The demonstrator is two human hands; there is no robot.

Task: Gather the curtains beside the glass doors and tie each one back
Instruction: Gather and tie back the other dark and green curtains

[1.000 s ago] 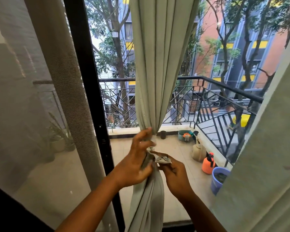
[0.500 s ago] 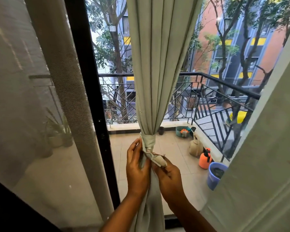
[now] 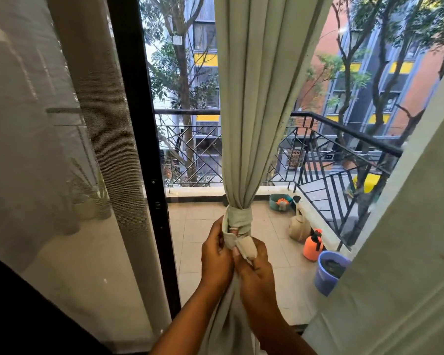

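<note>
Change: both hands dropped below band since 0.5 s ago, tie now wrapped snug.
Curtain (image 3: 256,103): gathered mid-frame before glass door.
Tie-back (image 3: 239,217): wrapped round curtain.
Left hand (image 3: 217,260): grips curtain under band.
Right hand (image 3: 254,270): pinches tie end.

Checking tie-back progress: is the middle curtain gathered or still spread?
Gathered. The curtain narrows into a wrapped band; left hand and right hand pinch the band's ends.
</note>
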